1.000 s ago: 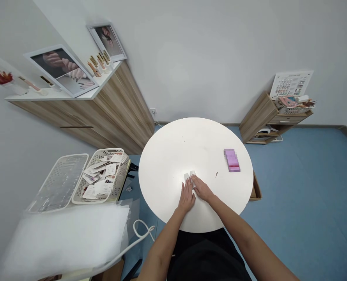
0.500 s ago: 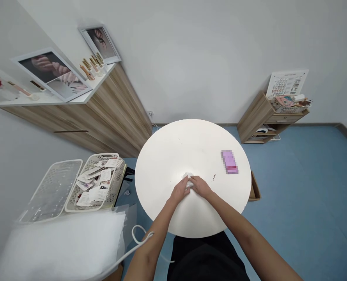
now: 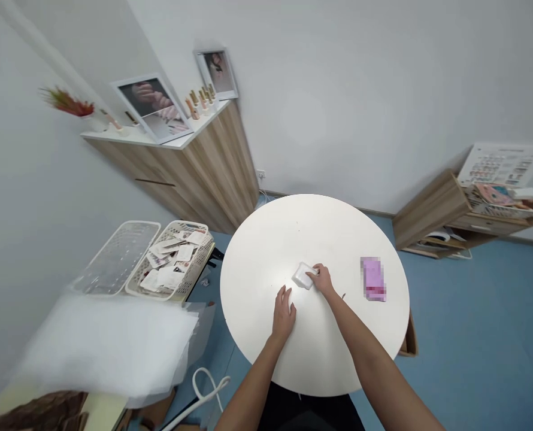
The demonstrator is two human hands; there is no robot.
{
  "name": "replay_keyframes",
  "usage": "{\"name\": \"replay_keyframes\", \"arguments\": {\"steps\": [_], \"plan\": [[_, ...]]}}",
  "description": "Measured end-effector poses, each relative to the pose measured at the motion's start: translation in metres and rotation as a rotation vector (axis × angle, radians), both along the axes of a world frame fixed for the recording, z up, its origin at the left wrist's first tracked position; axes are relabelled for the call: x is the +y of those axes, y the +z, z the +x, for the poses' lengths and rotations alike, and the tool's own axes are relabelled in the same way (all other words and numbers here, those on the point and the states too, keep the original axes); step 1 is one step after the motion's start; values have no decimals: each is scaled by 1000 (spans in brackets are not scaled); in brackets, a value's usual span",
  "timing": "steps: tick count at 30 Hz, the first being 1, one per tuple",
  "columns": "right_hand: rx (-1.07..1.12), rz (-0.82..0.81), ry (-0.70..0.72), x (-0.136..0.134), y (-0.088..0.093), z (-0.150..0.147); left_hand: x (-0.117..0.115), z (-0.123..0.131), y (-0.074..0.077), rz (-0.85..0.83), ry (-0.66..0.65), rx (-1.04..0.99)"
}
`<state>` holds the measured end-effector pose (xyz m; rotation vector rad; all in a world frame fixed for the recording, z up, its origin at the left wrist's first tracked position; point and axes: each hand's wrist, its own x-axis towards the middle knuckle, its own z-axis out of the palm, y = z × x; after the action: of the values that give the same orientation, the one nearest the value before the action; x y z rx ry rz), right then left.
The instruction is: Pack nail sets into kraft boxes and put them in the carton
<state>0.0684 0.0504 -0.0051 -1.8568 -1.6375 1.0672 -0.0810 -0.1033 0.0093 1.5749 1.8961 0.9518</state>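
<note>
Since the earlier frame, the left hand (image 3: 284, 313) is parting from the right hand (image 3: 322, 280), and the small white translucent packet (image 3: 303, 275) is no longer covered by both hands. The packet is lying near the middle of the white round table (image 3: 266, 251), toward the near side.

The right hand is curled narrow, with its fingers resting on the packet's right end. Whether it is gripping the packet or only touching it cannot be determined. The left hand is standing wide, fingers spread and pointing far, with nothing in it. It is resting on the tabletop just near and left of the packet, not touching it.

A pixelated pink flat item (image 3: 373, 279) is lying on the table to the right of both hands; its details are obscured. Off the table's left edge, a cream perforated basket (image 3: 179, 284) is holding loose printed cards, with a clear perforated lid (image 3: 118, 257) lying beside it. A white padded sheet (image 3: 109, 341) is occupying the near left. A wood-faced cabinet (image 3: 217, 173) is standing far left, displaying framed nail photographs on top. A low wooden shelf unit (image 3: 428, 209) is standing far right on the blue floor (image 3: 473, 335).
</note>
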Motion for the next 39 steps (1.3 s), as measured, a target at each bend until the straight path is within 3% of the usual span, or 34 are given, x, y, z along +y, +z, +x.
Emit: {"name": "replay_keyframes", "arguments": {"steps": [3,6,9,13,17,21,25,31,34,39], "plan": [[-19,35,-27,-3,-2,7,-27,1,0,21,105,17],[-84,138,83,-3,3,16,-47,-7,3,28,302,45],[-188,353,171,3,14,23,-76,-29,4,16,536,106],[-265,507,205,12,32,14,-136,-74,7,-90,816,224],[-262,596,303,10,48,-22,-207,-112,15,-215,1022,286],[-219,647,469,-18,58,-96,-277,-141,30,-244,1159,350],[-152,699,691,-85,63,-191,-350,-180,50,-250,1251,415],[-65,776,1163,-233,76,-327,-452,-263,77,-258,1202,457],[-48,800,1391,-308,84,-382,-478,-300,82,-281,1136,470],[-77,825,1691,-406,89,-446,-487,-338,90,-362,1036,490]]}}
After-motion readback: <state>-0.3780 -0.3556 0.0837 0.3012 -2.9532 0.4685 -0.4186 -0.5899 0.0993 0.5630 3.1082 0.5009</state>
